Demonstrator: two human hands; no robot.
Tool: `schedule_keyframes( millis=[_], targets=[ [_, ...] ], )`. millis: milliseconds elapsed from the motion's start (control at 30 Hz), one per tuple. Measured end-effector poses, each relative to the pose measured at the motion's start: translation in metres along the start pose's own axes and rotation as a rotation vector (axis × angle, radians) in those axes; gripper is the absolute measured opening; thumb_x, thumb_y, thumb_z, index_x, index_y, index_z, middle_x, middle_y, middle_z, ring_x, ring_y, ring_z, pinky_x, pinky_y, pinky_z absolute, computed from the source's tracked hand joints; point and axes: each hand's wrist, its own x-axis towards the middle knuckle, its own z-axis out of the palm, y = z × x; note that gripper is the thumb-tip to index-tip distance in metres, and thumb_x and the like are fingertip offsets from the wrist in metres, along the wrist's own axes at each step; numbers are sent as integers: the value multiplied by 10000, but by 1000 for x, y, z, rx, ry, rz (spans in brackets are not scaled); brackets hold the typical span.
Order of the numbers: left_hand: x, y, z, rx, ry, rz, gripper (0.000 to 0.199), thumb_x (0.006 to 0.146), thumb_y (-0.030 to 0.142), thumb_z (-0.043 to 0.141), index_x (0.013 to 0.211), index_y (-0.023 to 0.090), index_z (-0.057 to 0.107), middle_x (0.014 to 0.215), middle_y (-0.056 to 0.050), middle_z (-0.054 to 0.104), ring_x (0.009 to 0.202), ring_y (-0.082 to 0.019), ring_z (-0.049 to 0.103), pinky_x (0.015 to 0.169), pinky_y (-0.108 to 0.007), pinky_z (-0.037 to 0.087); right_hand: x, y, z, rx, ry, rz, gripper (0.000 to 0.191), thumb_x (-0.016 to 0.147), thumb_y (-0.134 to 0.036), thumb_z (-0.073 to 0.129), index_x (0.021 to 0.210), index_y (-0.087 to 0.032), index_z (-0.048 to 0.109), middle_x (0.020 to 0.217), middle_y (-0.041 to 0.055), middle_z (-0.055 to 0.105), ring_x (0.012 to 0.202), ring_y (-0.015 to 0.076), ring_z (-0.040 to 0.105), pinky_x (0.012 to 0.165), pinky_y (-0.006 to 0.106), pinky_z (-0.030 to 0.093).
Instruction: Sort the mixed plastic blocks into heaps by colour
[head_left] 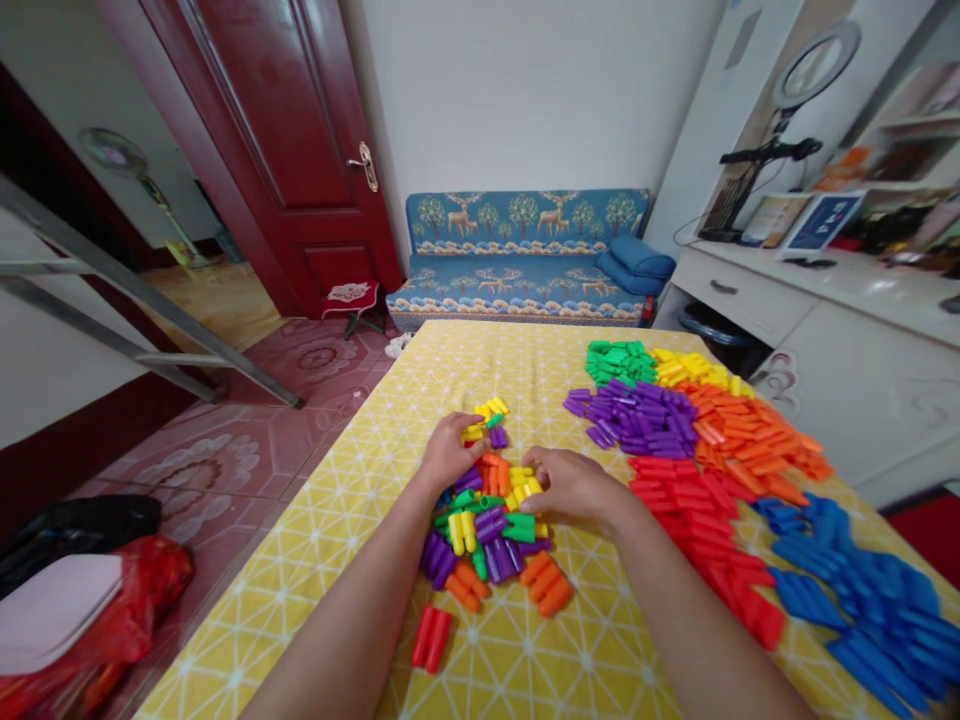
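Note:
A mixed heap of small plastic pieces (491,525) in purple, green, yellow and orange lies on the yellow patterned tablecloth. My left hand (452,450) is at the heap's upper left, its fingers curled round a yellow piece (474,433). On the heap's right side my right hand (559,482) has thumb and fingers closed on yellow pieces (523,490). Two joined red pieces (432,638) lie apart, nearer to me. Orange pieces (547,583) rest at the heap's lower right. A few yellow pieces (493,408) lie beyond my left hand.
Sorted piles sit on the right: green (619,362), yellow (697,371), purple (637,418), orange (757,438), red (701,530) and blue (855,580). A patterned sofa (525,270) stands beyond the table, a white cabinet (840,330) at the right.

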Motion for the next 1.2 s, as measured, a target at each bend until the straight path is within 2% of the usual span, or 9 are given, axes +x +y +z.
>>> schedule_keyframes(
  millis=[100, 267, 400, 500, 600, 767, 967, 1100, 1200],
  targets=[
    [0, 0, 0, -1, -14, -4, 330, 730, 245, 656, 1052, 185, 703, 1061, -92, 679, 1011, -252, 618, 941, -398, 476, -2, -9, 2, -6, -15, -6, 376, 520, -225, 773, 875, -275, 657, 651, -56, 628, 559, 124, 514, 520, 227, 266],
    [-1, -1, 1, -29, -11, 2, 298, 744, 258, 657, 1030, 193, 711, 1045, -87, 687, 1005, -246, 625, 943, -393, 477, 8, -11, 18, 28, 149, -5, 194, 587, -155, 640, 766, -228, 623, 721, -21, 648, 657, 147, 560, 567, 234, 338],
    [-1, 3, -2, -161, 16, 46, 289, 806, 352, 635, 1038, 198, 712, 1080, -91, 679, 1030, -233, 626, 950, -374, 478, 21, 1, 30, 299, 274, 21, 45, 659, -197, 554, 675, -202, 596, 682, -2, 623, 652, 151, 578, 565, 242, 415],
    [-2, 8, -6, -210, -25, 120, 316, 802, 412, 655, 1049, 226, 719, 1179, -94, 648, 1112, -241, 594, 999, -385, 447, 29, 9, 40, 595, 335, 108, 137, 697, -323, 562, 748, -197, 585, 714, 7, 614, 621, 159, 587, 509, 259, 467],
    [-3, 12, -8, -158, -129, 187, 375, 713, 438, 744, 1042, 259, 728, 1241, -93, 620, 1166, -266, 560, 1033, -421, 417, 33, 12, 50, 804, 381, 129, 282, 660, -393, 614, 864, -203, 573, 825, 24, 634, 668, 171, 614, 519, 289, 519],
    [-3, 12, -7, -105, -166, 204, 367, 709, 355, 751, 1063, 266, 714, 1276, -95, 594, 1201, -268, 535, 1048, -440, 403, 34, 13, 56, 779, 426, 46, 284, 634, -333, 630, 870, -195, 554, 820, 21, 637, 706, 169, 616, 581, 288, 529],
    [-2, 8, -5, -113, -168, 190, 294, 728, 278, 720, 1021, 263, 731, 1270, -89, 595, 1187, -273, 550, 1043, -444, 410, 34, 14, 55, 530, 475, 31, 200, 618, -305, 655, 728, -204, 522, 689, -25, 573, 646, 141, 562, 599, 261, 484],
    [-1, 7, -4, -152, -168, 166, 251, 760, 291, 692, 1003, 253, 739, 1247, -93, 604, 1176, -263, 560, 1040, -426, 414, 28, 3, 41, 710, 538, 60, 280, 630, -347, 658, 835, -198, 540, 715, -7, 599, 614, 135, 558, 515, 230, 441],
    [0, 5, -3, -183, -177, 147, 255, 752, 288, 694, 1000, 256, 742, 1233, -84, 610, 1152, -258, 575, 1024, -409, 433, 25, 4, 8, 878, 582, 62, 455, 639, -398, 681, 1026, -192, 556, 768, 2, 627, 548, 109, 534, 432, 200, 379]
  ],
)
